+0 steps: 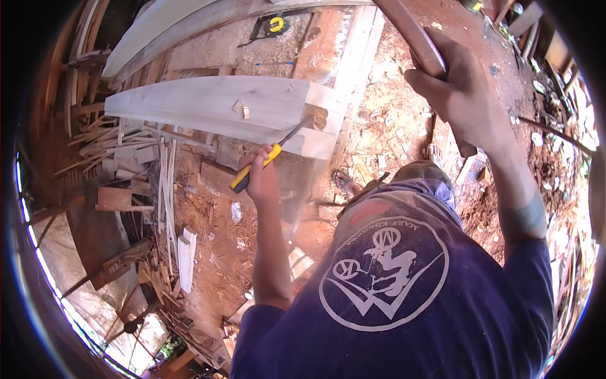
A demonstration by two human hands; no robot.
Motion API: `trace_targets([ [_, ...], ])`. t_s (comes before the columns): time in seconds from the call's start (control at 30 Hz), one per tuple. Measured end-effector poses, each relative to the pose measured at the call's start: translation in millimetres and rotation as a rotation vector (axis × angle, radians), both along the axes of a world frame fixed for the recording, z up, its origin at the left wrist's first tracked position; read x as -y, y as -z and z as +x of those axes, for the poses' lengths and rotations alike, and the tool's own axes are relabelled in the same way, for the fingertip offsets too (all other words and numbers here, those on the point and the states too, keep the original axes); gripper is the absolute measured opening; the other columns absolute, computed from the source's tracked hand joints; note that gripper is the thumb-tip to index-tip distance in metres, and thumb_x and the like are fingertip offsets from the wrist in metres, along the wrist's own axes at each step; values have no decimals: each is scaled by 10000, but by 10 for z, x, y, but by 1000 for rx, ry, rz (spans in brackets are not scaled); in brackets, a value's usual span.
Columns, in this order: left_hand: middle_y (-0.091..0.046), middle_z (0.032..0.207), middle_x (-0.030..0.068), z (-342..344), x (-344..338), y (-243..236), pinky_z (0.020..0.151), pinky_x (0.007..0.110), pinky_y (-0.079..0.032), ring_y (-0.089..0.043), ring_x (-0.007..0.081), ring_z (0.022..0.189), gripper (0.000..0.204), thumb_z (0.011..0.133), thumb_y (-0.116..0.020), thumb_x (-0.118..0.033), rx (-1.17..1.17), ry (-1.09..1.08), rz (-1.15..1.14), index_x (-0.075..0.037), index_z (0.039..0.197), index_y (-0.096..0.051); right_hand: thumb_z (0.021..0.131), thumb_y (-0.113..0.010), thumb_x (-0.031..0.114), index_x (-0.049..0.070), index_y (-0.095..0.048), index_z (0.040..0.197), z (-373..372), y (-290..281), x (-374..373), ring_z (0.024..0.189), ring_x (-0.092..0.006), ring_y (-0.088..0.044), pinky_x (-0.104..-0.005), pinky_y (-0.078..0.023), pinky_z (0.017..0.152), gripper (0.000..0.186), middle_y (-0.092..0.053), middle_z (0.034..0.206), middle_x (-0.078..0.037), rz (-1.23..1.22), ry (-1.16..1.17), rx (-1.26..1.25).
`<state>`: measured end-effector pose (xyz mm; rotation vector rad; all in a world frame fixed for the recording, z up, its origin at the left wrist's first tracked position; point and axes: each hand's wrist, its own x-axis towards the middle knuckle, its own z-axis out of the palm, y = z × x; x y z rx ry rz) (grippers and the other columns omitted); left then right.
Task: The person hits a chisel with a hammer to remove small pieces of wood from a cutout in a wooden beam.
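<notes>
In my left hand [261, 180] is a chisel [294, 132] with a yellow and black handle. Its blade slants up to the right, and the tip meets a small darker cut recess [319, 117] near the right end of a pale timber beam [202, 101]. A few wood chips [242, 108] lie on the beam's top. Raised to the upper right, my right hand [466, 91] is closed around a brown wooden tool handle [413, 35]. The tool's head lies beyond the upper edge, so its kind does not show.
Behind the beam, a yellow and black tape measure [276, 25] and a blue pen [274, 64] lie on the bench. Another long pale board [164, 25] runs along the back. Offcuts [126, 155] are piled at left. Wood chips [385, 129] litter the floor beside my sandalled foot [346, 183].
</notes>
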<state>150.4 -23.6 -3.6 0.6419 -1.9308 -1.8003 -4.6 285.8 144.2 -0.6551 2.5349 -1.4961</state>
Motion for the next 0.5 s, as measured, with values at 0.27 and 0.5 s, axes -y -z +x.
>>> trace_targets([
  [0.27, -587, 805, 116, -251, -63, -177, 880, 481, -513, -594, 241, 841, 126, 866, -575, 36, -383, 169, 39, -51, 841, -487, 853, -642, 190, -18, -582, 930, 44, 85, -232, 589, -141, -544, -334, -412, 548, 230, -526, 640, -52, 68, 83, 213],
  [0.5, -559, 745, 72, -449, -63, -224, 695, 314, -448, -520, 144, 700, 98, 883, -589, 15, -251, 288, 52, -33, 871, -505, 844, -666, 183, 2, -579, 898, 116, 345, -413, 599, -117, -505, -321, -394, 545, 208, -528, 669, -46, -3, 132, 341],
])
